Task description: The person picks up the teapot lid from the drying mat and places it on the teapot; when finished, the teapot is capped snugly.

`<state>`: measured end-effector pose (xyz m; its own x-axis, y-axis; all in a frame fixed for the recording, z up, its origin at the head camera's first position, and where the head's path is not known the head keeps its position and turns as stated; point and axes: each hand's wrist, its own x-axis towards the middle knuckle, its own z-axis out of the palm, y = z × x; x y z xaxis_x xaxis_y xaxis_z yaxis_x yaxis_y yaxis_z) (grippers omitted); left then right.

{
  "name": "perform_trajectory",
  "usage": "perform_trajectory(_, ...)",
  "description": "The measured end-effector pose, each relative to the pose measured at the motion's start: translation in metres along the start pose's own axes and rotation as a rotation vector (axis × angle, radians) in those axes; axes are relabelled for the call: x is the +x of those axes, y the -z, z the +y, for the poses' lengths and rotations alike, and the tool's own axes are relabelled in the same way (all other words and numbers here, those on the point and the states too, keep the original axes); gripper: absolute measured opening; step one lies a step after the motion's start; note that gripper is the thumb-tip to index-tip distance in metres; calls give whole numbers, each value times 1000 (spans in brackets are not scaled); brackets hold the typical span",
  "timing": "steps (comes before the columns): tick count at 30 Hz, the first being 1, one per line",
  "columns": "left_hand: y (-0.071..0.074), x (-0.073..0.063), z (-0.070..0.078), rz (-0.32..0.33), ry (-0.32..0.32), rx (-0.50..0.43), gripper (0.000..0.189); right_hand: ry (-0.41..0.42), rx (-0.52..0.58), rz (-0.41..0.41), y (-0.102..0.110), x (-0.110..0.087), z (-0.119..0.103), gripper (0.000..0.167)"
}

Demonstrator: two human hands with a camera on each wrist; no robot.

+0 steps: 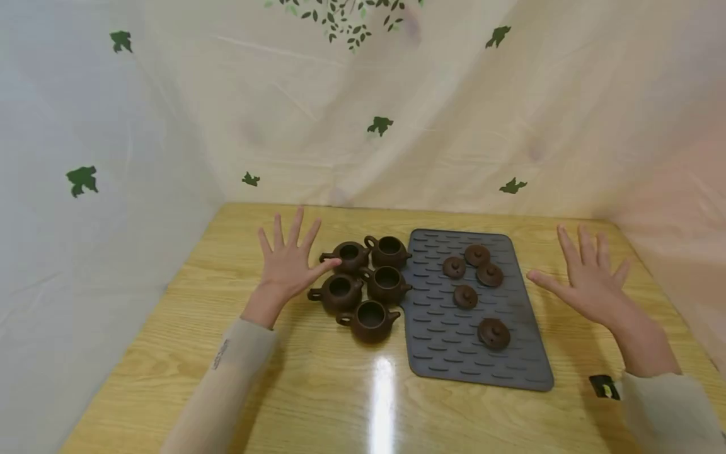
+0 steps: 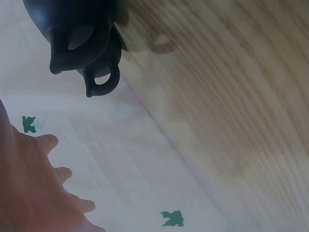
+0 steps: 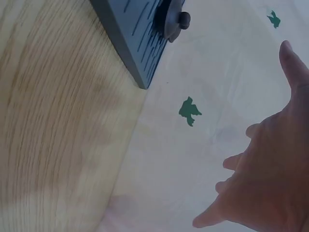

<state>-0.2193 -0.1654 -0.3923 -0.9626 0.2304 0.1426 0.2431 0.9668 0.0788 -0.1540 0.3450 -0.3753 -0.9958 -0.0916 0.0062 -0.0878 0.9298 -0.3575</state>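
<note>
We can make out no readable word, brand or number. On the left sleeve (image 1: 221, 391) we see a small dark print (image 1: 221, 354) resembling lettering, too tiny for us to read. Beside the right sleeve (image 1: 669, 410), a black patch (image 1: 604, 386) carries a yellowish-green mark we cannot decipher.

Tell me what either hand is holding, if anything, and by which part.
Nothing is held: the left hand has its fingers spread near the teapots, the right hand likewise beside the gray mat.
</note>
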Motion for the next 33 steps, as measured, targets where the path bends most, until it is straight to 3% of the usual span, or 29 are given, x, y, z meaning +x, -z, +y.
perform_trajectory(10, 4, -10, 7, 19, -26, -96, 93, 33, 134, -41, -7, -5, -3, 106)
perform_trajectory(15, 8, -15, 13, 31, -46, -121, 86, 42, 237, -99, -7, -11, -7, 108)
perform_trajectory(20, 12, -21, 19, 66, -85, -155, 77, 53, 265, -140, -11, -15, -10, 108)
perform_trajectory(27, 15, -34, 27, 122, -134, -251, 63, 93, 261, -140, -17, -19, -17, 88)
perform_trajectory(33, 15, -45, 34, 119, -149, -365, 48, 134, 254, -137, -22, -23, -22, 68)
